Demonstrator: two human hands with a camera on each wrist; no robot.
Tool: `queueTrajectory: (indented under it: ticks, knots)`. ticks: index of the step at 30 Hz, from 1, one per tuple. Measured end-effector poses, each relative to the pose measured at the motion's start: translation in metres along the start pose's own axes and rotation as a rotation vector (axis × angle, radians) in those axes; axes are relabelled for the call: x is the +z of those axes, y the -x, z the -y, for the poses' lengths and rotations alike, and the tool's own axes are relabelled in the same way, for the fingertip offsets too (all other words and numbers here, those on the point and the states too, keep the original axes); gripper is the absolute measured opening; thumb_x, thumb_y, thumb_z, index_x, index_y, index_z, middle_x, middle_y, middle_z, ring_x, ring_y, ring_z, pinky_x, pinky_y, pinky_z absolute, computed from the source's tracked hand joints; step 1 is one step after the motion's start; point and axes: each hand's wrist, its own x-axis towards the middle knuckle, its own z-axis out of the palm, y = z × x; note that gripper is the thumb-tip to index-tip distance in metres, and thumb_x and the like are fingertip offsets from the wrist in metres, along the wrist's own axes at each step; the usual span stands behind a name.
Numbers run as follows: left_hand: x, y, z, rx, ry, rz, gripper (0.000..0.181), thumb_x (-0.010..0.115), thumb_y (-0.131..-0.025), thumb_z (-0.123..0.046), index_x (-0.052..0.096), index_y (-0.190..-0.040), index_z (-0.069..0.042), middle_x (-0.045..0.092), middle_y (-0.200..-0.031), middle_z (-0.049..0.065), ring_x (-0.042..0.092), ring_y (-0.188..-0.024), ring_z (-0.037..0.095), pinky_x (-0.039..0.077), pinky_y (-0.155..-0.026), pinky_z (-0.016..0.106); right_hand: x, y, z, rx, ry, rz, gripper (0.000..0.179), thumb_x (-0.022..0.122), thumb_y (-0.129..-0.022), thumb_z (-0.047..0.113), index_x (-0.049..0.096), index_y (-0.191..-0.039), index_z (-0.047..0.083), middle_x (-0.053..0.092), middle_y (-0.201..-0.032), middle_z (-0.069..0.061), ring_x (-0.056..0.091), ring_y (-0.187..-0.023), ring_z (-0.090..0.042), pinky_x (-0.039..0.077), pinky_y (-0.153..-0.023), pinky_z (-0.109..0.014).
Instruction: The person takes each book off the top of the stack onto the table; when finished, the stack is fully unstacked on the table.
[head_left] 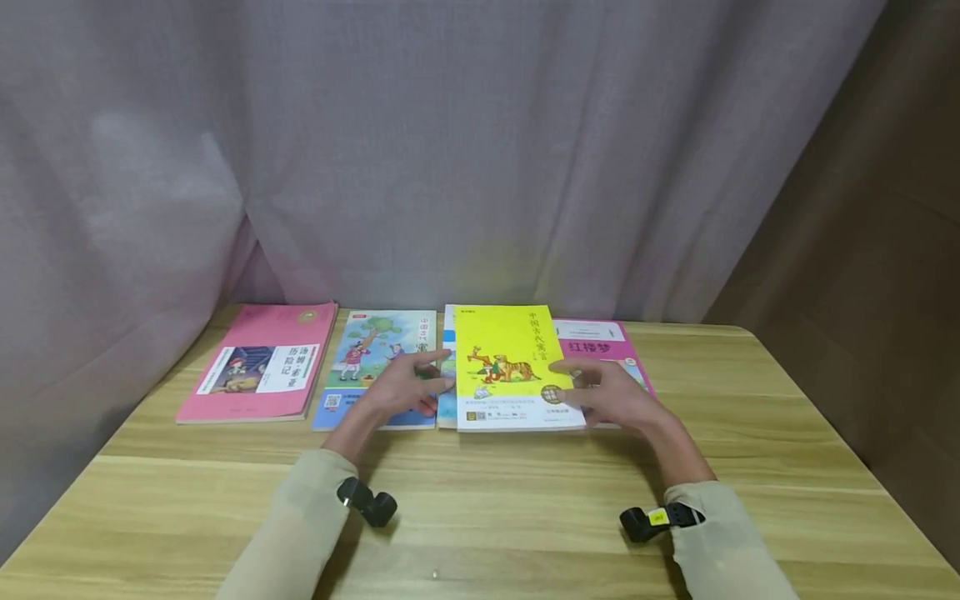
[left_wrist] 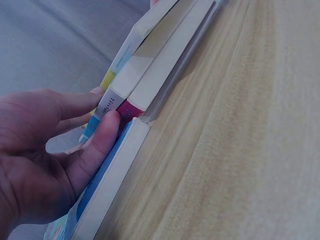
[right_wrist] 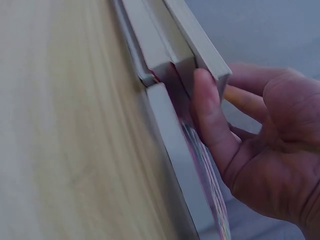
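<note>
A yellow book [head_left: 502,333] with a tiger drawing lies on top of a stack in the middle of the table, a narrow gap showing under it. My left hand [head_left: 397,387] holds its left edge; in the left wrist view the fingers touch its spine and the thumb [left_wrist: 106,132] lies against the books beneath. On the other side, my right hand [head_left: 618,400] grips the right edge, with the thumb [right_wrist: 206,95] at the top book's underside. Beneath it, a light-blue-and-white book [head_left: 447,408] peeks out at the left.
A blue book with a tree picture [head_left: 367,333] lies left of the stack, and a pink book [head_left: 262,404] farther left. To the right is a magenta book [head_left: 588,329], partly covered. A grey curtain [head_left: 480,150] hangs behind the wooden table [head_left: 495,517].
</note>
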Motion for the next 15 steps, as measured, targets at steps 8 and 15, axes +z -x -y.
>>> queueTrajectory:
  ticks: [8, 15]
  knots:
    - [0.001, -0.002, 0.0, 0.009, -0.01, -0.002, 0.065, 0.075, -0.1, -0.02, 0.049, -0.16, -0.025, 0.065, -0.134, 0.018, 0.07, -0.073, 0.021, 0.064, -0.066, 0.029, 0.002, 0.001, -0.004, 0.008, -0.207, 0.012, 0.064, 0.076, -0.099, 0.024, 0.052, -0.156, 0.011, 0.054, -0.148, -0.028, 0.074, -0.094, -0.024, 0.067, -0.079, -0.036]
    - [0.001, -0.001, 0.002, 0.004, -0.004, -0.002, 0.065, 0.075, -0.1, -0.02, 0.049, -0.16, -0.025, 0.064, -0.135, 0.018, 0.069, -0.074, 0.021, 0.064, -0.066, 0.029, 0.011, -0.006, -0.006, 0.051, -0.293, -0.063, 0.059, 0.074, -0.1, 0.017, 0.055, -0.155, 0.015, 0.056, -0.15, -0.025, 0.076, -0.094, -0.022, 0.067, -0.079, -0.035]
